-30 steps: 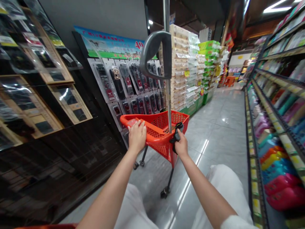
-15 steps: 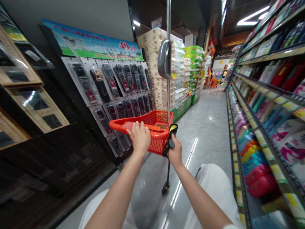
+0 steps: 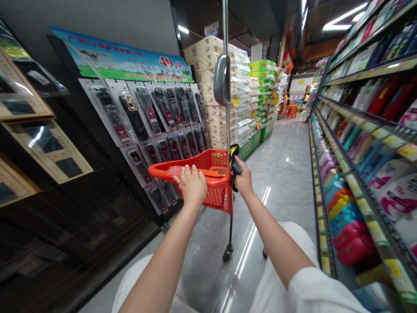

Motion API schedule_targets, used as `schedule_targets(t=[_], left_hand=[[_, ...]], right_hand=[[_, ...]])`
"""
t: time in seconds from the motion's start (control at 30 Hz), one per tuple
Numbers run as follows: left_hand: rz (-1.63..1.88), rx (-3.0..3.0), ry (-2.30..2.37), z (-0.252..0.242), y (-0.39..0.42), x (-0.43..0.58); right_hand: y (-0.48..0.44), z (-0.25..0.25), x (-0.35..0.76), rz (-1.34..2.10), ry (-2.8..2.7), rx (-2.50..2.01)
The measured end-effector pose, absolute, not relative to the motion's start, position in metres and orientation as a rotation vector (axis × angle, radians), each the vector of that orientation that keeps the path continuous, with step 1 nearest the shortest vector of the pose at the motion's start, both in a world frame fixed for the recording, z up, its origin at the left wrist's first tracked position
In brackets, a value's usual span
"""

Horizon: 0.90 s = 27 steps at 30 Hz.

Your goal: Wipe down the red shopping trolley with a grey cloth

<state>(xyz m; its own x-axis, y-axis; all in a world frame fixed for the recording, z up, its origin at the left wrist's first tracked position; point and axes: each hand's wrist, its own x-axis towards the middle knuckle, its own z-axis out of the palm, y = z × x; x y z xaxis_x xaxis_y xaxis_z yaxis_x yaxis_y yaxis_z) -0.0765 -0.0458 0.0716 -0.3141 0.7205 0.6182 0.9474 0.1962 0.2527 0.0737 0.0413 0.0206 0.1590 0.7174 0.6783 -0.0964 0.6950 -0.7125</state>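
A red plastic shopping basket on wheels (image 3: 215, 163) stands just ahead of me in a shop aisle. Its metal pole (image 3: 226, 34) rises from the back edge and carries a grey handle (image 3: 222, 79) at the top. My left hand (image 3: 192, 186) rests on the basket's near rim, fingers curled over it. My right hand (image 3: 243, 176) is at the basket's right corner beside the pole, closed around a small black and yellow object (image 3: 233, 160); what it is I cannot make out.
Hanging packs of dark goods (image 3: 156, 115) line the left wall under a blue-green banner (image 3: 124, 58). Stacked cartons (image 3: 211, 87) stand beyond. Shelves of colourful bottles (image 3: 365, 161) run along the right. The grey tiled floor (image 3: 289, 174) stretches ahead.
The basket has swung so the pole and grey handle now face me edge-on. My right hand has risen from the corner's lower side to rim height beside the pole.
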Motion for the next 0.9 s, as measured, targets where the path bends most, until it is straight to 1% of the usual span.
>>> schedule_targets(t=[0.1, 0.17, 0.23, 0.33, 0.4, 0.5, 0.63, 0.7, 0.77, 0.9], left_hand=[[-0.812, -1.57, -2.139, 0.075, -0.051, -0.072], [-0.739, -1.6, -2.132, 0.084, -0.056, -0.075], [-0.668, -1.69, -2.082, 0.097, -0.06, -0.088], [-0.632, -1.964, -2.004, 0.119, -0.058, -0.128], [-0.649, -1.994, -1.983, 0.127, -0.051, -0.159], [-0.612, -1.992, -1.979, 0.124, -0.041, -0.19], [-0.499, -1.941, -2.114, 0.113, -0.039, -0.193], [-0.452, -1.945, -2.127, 0.112, -0.039, -0.188], [-0.416, -2.025, -2.081, 0.115, -0.039, -0.184], [-0.389, -2.253, -1.943, 0.12, -0.036, -0.178]], right_hand=[[0.035, -0.023, 0.069, 0.597, -1.267, -0.766], [0.03, -0.057, 0.064, 0.702, -1.212, -0.915], [0.026, -0.079, 0.06, 0.816, -1.185, -1.019], [0.023, -0.087, 0.052, 0.793, -1.08, -0.995], [0.021, -0.087, 0.046, 0.721, -1.001, -0.913], [0.022, -0.102, 0.037, 0.694, -0.939, -0.905], [0.026, -0.131, 0.029, 0.796, -0.817, -1.09], [0.029, -0.128, 0.03, 0.902, -0.743, -1.084], [0.031, -0.11, 0.036, 0.972, -0.693, -0.968], [0.035, -0.072, 0.057, 0.964, -0.741, -0.768]])
